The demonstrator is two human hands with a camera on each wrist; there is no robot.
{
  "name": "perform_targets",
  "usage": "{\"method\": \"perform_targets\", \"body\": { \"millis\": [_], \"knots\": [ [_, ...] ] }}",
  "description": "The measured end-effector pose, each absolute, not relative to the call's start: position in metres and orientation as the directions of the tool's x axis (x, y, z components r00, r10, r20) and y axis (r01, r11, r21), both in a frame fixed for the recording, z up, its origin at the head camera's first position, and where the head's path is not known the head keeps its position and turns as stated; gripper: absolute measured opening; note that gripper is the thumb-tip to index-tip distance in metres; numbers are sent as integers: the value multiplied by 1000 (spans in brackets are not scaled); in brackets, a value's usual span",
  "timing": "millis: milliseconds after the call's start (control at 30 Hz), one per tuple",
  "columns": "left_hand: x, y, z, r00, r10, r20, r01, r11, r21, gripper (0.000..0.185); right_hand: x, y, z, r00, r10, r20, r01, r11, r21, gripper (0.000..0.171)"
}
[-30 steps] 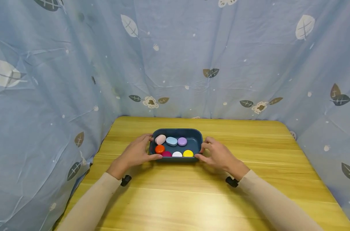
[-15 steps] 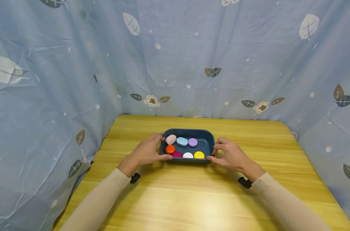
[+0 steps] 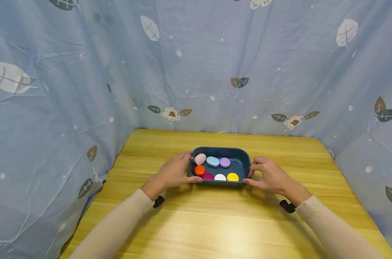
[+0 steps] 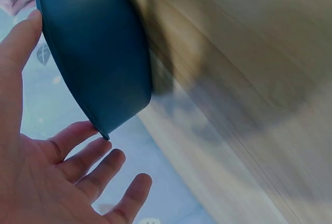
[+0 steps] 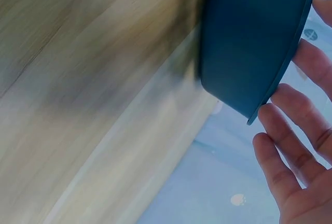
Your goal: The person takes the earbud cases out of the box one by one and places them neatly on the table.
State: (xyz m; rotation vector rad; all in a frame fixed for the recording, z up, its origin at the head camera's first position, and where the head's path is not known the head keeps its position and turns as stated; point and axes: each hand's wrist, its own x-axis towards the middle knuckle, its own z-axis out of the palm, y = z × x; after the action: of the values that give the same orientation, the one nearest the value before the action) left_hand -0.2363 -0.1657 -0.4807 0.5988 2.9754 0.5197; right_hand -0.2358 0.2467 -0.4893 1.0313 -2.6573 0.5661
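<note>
**Q:** Blue leaf-print cloth [image 3: 215, 64] hangs behind and to both sides of a wooden worktop [image 3: 215, 223]. What rests on it?

**A:** One dark blue tray [image 3: 242, 166], set toward the far edge of the worktop, about midway between the left and right edges. Inside lie seven smooth pebbles. Far row: pink pebble [image 3: 200, 158], light blue pebble [image 3: 213, 161], purple pebble [image 3: 224, 162]. Near row: orange pebble [image 3: 199, 170], magenta pebble [image 3: 208, 176], white pebble [image 3: 220, 177], yellow pebble [image 3: 232, 177].

**Q:** How do the hands stand?

**A:** Left hand [image 3: 174, 172] is at the tray's left end, thumb along the near corner and fingers [image 4: 78, 138] reaching to the rim; the left wrist view shows them straight and spread, touching the edge rather than wrapped round it. Right hand [image 3: 270, 176] mirrors this at the right end; its fingers [image 5: 301, 115] lie straight beside the rim in the right wrist view, released, not clenched.

**Q:** Is the tray lifted?

**A:** Cannot tell; both wrist views are blurred where tray meets worktop.
</note>
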Motion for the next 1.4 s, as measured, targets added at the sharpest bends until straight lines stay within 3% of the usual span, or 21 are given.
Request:
{"method": "perform_targets", "body": {
  "millis": [333,667,933,1400],
  "knots": [
    [-234,-152,-479,-917,398,8,382,874,302,115,-234,259,-484,-709,-624,328,-701,673,-235,30],
    [-243,-154,-476,-900,435,-33,410,869,276,128,-239,257,-470,-724,-642,252,-688,693,-213,23],
    [-247,-156,-473,-890,450,-72,413,863,289,131,-250,242,-452,-734,-647,208,-679,704,-205,35],
    [-249,-156,-476,-884,458,-93,418,864,280,131,-284,200,-430,-693,-704,154,-717,654,-242,49]
  ]
}}
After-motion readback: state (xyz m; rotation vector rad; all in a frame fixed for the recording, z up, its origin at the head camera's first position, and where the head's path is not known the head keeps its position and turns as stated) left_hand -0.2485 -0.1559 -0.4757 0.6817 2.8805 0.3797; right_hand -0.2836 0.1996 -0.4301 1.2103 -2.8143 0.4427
